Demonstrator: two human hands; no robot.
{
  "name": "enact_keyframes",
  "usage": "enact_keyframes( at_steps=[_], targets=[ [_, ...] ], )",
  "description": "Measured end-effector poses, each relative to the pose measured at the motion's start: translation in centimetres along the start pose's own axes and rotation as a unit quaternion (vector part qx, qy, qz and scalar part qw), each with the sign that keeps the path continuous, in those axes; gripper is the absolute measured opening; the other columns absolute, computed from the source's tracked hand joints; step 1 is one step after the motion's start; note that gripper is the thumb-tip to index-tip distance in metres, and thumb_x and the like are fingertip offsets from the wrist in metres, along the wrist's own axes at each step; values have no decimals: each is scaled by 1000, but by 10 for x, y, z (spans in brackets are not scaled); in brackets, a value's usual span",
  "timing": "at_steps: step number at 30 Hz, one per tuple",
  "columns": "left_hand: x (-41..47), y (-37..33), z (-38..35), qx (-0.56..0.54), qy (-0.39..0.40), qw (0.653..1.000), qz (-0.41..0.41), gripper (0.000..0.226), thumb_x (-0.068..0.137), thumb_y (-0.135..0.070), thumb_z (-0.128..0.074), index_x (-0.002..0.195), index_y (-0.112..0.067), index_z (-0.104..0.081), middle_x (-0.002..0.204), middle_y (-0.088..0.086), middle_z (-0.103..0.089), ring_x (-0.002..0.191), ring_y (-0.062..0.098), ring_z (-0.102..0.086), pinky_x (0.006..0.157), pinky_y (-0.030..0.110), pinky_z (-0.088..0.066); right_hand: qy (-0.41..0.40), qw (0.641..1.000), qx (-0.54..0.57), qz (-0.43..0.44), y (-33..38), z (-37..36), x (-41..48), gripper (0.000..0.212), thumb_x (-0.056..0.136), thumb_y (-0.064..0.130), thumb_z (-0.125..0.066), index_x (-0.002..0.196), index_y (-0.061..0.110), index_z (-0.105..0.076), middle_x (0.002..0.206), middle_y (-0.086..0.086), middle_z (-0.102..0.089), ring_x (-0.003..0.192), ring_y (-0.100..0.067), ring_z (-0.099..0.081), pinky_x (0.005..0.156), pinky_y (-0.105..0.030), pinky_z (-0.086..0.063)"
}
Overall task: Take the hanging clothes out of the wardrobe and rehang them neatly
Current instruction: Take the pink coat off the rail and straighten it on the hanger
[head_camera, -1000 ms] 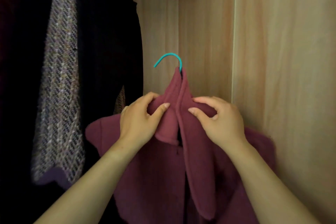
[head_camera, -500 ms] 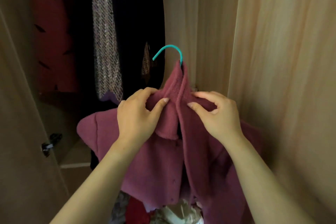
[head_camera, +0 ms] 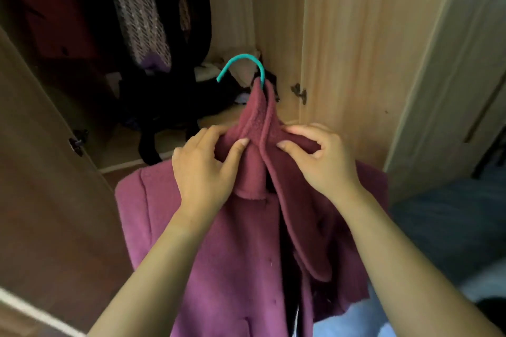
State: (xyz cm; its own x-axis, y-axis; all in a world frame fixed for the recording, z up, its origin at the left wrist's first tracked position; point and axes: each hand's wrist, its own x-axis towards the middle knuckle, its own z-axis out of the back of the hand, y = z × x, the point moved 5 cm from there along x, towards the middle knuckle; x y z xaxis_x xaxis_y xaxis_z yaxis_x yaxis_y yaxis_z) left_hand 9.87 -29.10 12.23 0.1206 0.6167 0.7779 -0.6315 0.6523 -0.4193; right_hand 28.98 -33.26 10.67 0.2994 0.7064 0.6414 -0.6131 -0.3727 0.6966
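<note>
Gripping the collar of a maroon coat (head_camera: 219, 241), the left hand (head_camera: 204, 169) pinches the left lapel between thumb and fingers, and the right hand (head_camera: 319, 159) pinches the right lapel in the same way. Both hands are closed on the cloth, just beside each other, with the collar folds between them. Below the hands the coat hangs down open at the front, in front of the wardrobe and outside it. Just above the hands a teal hanger hook (head_camera: 242, 66) sticks up from the collar, free of any rail. Beyond the left hand hang dark garments and a tweed-patterned garment (head_camera: 137, 11) inside the wardrobe. Beyond the right hand stands the light wooden wardrobe door (head_camera: 364, 44).
</note>
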Motion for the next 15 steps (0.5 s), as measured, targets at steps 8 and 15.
enact_keyframes(
  at_steps=[8, 15],
  targets=[
    [-135, -72, 13, -100, 135, 986, -15, 30, 80, -50, -57, 88, -22, -66, 82, -7, -66, 79, 20, -63, 69, 43, -47, -94, 986, -100, -96, 28, 92, -181, 25, 71, 19, -80, 95, 18, -74, 89, 17, -66, 86, 3, -62, 82, -12, -45],
    [-232, -172, 13, -210, 257, 942, -56, 30, 78, -49, -57, 91, -24, -68, 87, -13, -67, 82, 8, -58, 73, 27, -42, -186, 949, -182, -179, 56, 193, -323, 26, 73, 26, -79, 98, 21, -74, 87, 6, -70, 82, -5, -65, 80, -27, -52]
  ],
)
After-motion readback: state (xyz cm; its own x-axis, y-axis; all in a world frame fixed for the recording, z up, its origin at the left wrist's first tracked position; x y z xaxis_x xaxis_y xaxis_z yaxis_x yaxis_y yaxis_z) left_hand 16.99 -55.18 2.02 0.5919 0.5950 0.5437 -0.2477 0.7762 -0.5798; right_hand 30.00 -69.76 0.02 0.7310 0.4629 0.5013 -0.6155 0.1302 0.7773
